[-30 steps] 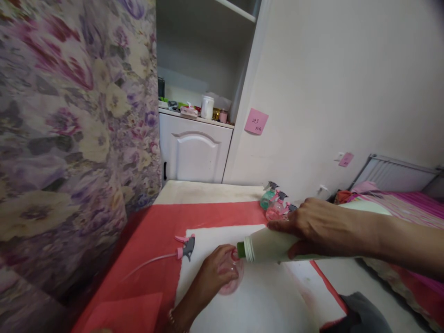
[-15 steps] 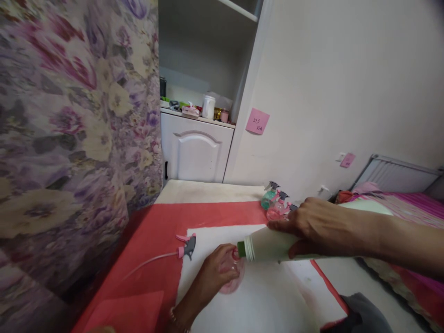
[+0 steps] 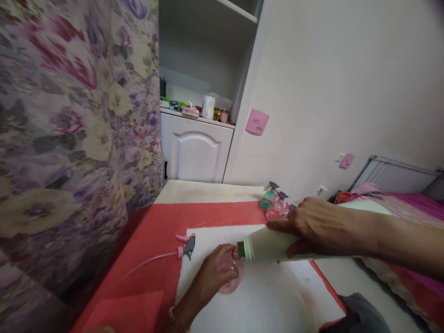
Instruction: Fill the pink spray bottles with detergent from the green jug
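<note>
My left hand [image 3: 218, 269] is wrapped around a clear pink spray bottle [image 3: 229, 282] whose top is off, on the white sheet [image 3: 256, 305]. In my right hand [image 3: 301, 224] is a large pale green bottle [image 3: 268, 245], tipped on its side. Its green spout [image 3: 241, 249] meets the pink bottle's mouth; whether liquid runs between them I cannot make out. Left of my left hand lies a pink and grey trigger sprayer [image 3: 187, 247] with its long thin tube across the red cloth.
At the table's far right edge stand a green spray bottle [image 3: 268, 199] and a pink spray bottle [image 3: 275, 212], with another sprayer top partly behind my right hand. A floral curtain [image 3: 79, 115] hangs at left, a white cabinet [image 3: 197, 145] behind, a bed [image 3: 398, 203] at right.
</note>
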Demonstrator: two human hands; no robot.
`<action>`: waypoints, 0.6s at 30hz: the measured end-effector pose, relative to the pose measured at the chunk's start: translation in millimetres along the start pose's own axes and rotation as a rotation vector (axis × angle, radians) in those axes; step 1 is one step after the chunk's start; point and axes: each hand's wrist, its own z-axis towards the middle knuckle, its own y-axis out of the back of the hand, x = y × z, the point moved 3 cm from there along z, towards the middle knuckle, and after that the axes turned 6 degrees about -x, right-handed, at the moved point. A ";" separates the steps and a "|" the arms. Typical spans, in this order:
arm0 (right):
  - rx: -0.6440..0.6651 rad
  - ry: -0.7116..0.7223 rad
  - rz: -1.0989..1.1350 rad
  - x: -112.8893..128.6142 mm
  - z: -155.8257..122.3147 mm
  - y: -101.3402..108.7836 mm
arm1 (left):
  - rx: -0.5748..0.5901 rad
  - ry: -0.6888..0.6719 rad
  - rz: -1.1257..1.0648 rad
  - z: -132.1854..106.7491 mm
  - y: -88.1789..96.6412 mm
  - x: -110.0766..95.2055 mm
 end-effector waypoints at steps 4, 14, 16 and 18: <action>0.008 -0.011 -0.011 0.9 -0.9 1.7 | 0.002 -0.007 0.020 -0.8 0.2 -2.7; 0.009 -0.022 0.004 1.4 2.1 3.8 | -0.004 -0.019 0.036 -0.2 0.2 -3.2; 0.001 -0.018 0.001 0.7 2.2 2.4 | 0.000 -0.023 0.037 -0.3 0.1 -3.5; 0.005 -0.006 0.006 0.3 2.0 1.0 | 0.003 -0.019 0.038 -1.0 -0.1 -4.3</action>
